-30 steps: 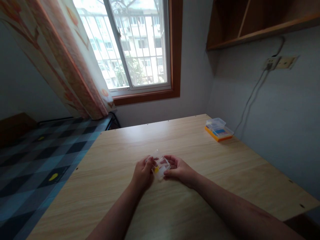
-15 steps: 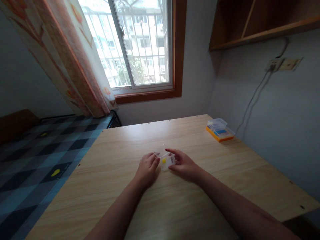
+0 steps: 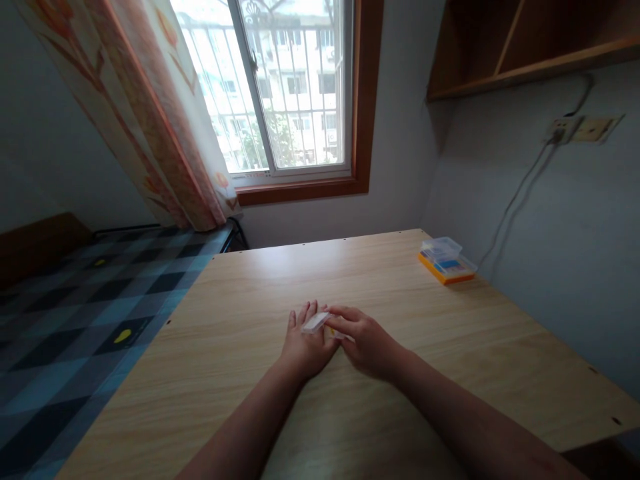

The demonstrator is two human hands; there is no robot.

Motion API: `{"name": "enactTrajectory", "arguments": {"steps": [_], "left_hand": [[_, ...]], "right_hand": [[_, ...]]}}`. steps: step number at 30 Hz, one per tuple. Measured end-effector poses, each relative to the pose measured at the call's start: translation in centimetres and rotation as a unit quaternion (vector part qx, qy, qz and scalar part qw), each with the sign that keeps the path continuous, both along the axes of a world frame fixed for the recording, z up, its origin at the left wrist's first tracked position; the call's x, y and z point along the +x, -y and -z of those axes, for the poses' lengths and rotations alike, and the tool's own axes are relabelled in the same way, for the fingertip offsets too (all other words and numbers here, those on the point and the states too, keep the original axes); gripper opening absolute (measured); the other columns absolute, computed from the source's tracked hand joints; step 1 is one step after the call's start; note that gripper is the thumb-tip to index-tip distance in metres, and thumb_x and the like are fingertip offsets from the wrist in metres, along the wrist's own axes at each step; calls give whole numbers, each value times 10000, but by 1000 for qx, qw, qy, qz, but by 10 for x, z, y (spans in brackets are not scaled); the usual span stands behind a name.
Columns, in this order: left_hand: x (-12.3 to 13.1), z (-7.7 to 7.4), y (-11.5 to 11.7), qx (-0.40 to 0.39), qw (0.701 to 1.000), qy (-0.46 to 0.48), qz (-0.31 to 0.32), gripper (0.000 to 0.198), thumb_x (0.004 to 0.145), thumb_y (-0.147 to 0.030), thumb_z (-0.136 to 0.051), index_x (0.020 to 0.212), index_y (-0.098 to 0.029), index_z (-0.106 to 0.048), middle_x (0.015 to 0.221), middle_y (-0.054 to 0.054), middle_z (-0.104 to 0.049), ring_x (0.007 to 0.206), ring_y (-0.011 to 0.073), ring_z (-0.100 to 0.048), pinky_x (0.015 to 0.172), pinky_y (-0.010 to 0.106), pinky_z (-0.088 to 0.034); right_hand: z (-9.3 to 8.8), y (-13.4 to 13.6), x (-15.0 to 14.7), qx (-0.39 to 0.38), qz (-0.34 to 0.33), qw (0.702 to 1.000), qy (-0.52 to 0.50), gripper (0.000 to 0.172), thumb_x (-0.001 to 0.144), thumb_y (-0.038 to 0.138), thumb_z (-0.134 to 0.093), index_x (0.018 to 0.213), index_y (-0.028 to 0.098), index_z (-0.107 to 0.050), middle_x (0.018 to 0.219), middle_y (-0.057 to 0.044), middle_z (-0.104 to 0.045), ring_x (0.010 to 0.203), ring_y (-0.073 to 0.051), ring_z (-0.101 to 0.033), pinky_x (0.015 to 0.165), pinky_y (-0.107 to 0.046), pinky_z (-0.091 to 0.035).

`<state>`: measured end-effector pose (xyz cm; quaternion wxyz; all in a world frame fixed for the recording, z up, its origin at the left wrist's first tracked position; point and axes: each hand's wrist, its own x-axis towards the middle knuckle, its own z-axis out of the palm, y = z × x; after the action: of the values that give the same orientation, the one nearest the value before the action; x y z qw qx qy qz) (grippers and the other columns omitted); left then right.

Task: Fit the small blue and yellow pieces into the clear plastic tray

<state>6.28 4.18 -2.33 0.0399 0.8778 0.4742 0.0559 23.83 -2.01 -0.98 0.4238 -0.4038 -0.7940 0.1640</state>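
Observation:
A small clear plastic box (image 3: 315, 323) with its lid swung open is tilted over my left hand. My right hand (image 3: 367, 340) grips the box from the right, fingers curled over it and thumb below. A bit of yellow (image 3: 330, 330) shows inside, partly hidden by the right fingers. My left hand (image 3: 306, 350) rests low over the table with its fingers spread, under the raised lid. Whether anything lies in that hand is hidden by the plastic.
The wooden table (image 3: 240, 287) stretches out around both hands. Near its far right edge sits an orange-based case (image 3: 447, 270) with a clear box (image 3: 443, 248) on top. A bed with a checked cover (image 3: 150, 293) stands at the left. A cable (image 3: 515, 197) hangs along the right wall.
The box has been tilted leftward over my left hand, which has opened and moved under it. My right hand has turned over with the box. The view has shifted slightly left.

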Motion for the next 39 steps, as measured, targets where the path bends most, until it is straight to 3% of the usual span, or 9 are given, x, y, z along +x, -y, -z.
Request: {"name": "enactTrajectory", "arguments": {"steps": [6, 19, 24, 28, 34, 39], "left_hand": [[1, 5, 1, 8, 1000, -14, -2, 711, 955, -422, -509, 1588, -119, -395, 1662, 191, -296, 1558, 379, -235, 1263, 608, -138], [-2, 14, 0, 21, 1000, -11, 8, 673, 958, -386, -494, 1592, -179, -400, 1663, 142, -319, 1574, 353, -192, 1267, 602, -81], [1, 3, 0, 8, 1000, -3, 3, 692, 963, -468, -492, 1562, -125, -442, 1634, 202, -350, 1548, 359, -274, 1254, 595, -172], [2, -1, 0, -4, 1000, 1, -3, 715, 971, -549, -472, 1525, -97, -487, 1618, 215, -375, 1538, 365, -297, 1253, 608, -168], [1, 0, -1, -13, 1000, 18, -4, 791, 950, -593, -513, 1560, -95, -431, 1642, 219, -320, 1548, 387, -264, 1247, 629, -162], [-2, 3, -5, -7, 998, 56, 0, 722, 956, -575, -521, 1535, -145, -478, 1618, 200, -385, 1526, 380, -319, 1238, 627, -190]], "right_hand": [[-7, 5, -7, 23, -6, 1000, 14, 610, 834, 28, -548, 1400, 235, -640, 1446, -119, -602, 1353, -270, -544, 1160, -477, -437], [11, 5, -22, 62, -20, 998, 7, 484, 954, 67, -495, 1343, 277, -692, 1457, -85, -611, 1410, -246, -518, 1205, -491, -421], [9, 3, -15, 24, 9, 997, -69, 554, 950, 69, -470, 1421, 313, -630, 1492, -61, -577, 1415, -216, -511, 1211, -453, -420], [14, -1, -9, -5, 49, 988, -145, 572, 912, 79, -484, 1410, 314, -642, 1471, -47, -590, 1397, -203, -523, 1229, -429, -389], [34, -22, 4, -116, 90, 933, -327, 552, 881, 240, -616, 1432, 244, -600, 1508, -107, -540, 1378, -256, -546, 1168, -456, -449], [47, -40, 23, -160, 167, 930, -287, 725, 875, 368, -607, 1540, 129, -447, 1487, -182, -551, 1363, -267, -563, 1184, -467, -423]]}}
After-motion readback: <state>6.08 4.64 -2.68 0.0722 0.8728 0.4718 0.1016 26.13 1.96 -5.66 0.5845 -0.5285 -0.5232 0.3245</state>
